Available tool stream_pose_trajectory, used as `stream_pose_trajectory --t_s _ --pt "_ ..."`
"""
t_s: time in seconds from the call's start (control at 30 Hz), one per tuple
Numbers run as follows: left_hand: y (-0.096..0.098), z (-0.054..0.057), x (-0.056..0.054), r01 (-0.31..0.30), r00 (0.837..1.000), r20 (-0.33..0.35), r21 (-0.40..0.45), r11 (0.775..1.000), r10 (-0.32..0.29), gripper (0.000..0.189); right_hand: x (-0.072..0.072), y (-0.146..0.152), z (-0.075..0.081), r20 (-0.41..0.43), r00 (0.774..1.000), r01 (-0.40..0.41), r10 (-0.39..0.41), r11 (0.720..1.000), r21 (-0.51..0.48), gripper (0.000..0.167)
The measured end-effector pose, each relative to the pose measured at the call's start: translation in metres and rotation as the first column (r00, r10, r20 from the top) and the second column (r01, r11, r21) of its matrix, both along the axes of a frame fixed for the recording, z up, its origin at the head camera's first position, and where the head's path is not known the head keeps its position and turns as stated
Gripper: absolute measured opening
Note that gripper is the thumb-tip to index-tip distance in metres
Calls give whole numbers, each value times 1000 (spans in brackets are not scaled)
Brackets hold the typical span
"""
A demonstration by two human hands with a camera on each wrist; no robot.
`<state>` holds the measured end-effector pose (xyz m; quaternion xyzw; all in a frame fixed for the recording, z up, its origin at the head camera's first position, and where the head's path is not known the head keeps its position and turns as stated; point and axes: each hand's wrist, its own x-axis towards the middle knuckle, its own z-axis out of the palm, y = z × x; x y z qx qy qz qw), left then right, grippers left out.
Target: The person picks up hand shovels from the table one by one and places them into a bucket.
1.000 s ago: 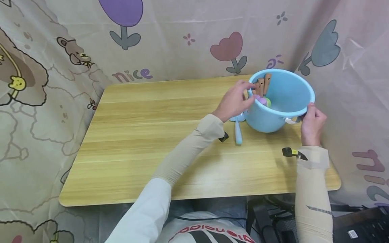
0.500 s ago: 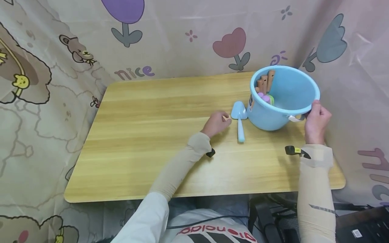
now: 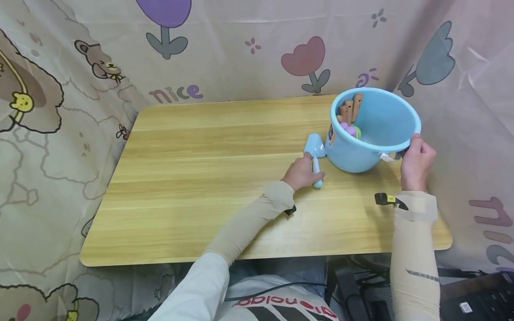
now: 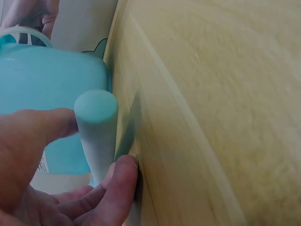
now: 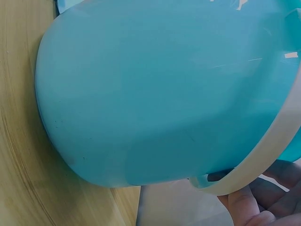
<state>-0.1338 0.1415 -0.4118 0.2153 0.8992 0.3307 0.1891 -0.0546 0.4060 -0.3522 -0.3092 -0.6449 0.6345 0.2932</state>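
Observation:
A light blue toy shovel (image 3: 314, 143) lies on the table beside the bucket, blade toward the back. My left hand (image 3: 302, 173) is at its handle, thumb on one side and fingers on the other, pinching it in the left wrist view, where the rounded handle end (image 4: 96, 107) faces the camera. To the right, a light blue bucket (image 3: 357, 156) stands upright. Brown wooden-looking handles (image 3: 348, 110) and purple and green pieces (image 3: 351, 130) show inside it. My right hand (image 3: 417, 162) grips the bucket's rim near the white carrying handle (image 5: 277, 129); some fingers are hidden.
The wooden table (image 3: 201, 178) has rounded corners, its front edge near my lap. A printed curtain (image 3: 241, 53) hangs close behind the bucket and along both sides. A black laptop (image 3: 478, 298) sits below the table at the right.
My left hand has gone from the bucket's left rim down to the table, then right onto the shovel's handle. My right hand stays at the rim, and the bucket has hardly moved.

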Motion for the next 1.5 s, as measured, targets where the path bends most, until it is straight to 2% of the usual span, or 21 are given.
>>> stream_pose_trajectory --t_s 0.1,0.2,0.3,0.47,0.63,0.77,0.87,1.0,1.1,1.23,1.5 --pt "-1 2 0 -5 1000 17 -13 1000 5 53 0 -1 -1 -12 1000 -2 2 1000 -5 54" --pt "-5 2 -2 -42 995 87 33 999 39 56 0 -1 -2 -16 1000 -7 7 1000 -12 54" --pt "-11 1 -4 -79 983 172 102 992 61 60 0 -1 -3 -26 1000 -4 3 1000 -21 54" --pt "-23 -3 -7 -120 957 284 179 977 65 62 0 0 -3 -31 1000 0 -1 1000 -22 54" --pt "-35 -8 -9 -173 914 401 260 950 56 64 0 0 -3 -35 999 1 -2 1000 -22 55" --pt "-43 -8 -11 -206 880 473 317 926 34 57 1 0 -2 -48 999 0 -1 1000 -17 55" --pt "-50 -8 -13 -224 837 547 366 903 -14 51 1 -1 -1 -43 999 -2 1 1000 -8 55" --pt "-60 -5 -15 -247 767 635 424 871 -92 48 1 -2 -1 -39 999 -1 0 1000 -11 55" --pt "-66 -2 -15 -265 739 661 463 846 -130 43 1 -2 0 -46 999 4 -4 1000 -14 55" --pt "-72 3 -13 -299 731 669 491 818 -134 35 2 -2 1 -46 999 4 -5 1000 -13 54" --pt "-86 9 -10 -358 751 657 487 797 -64 35 2 -3 1 -23 1000 -9 9 1000 -5 54"
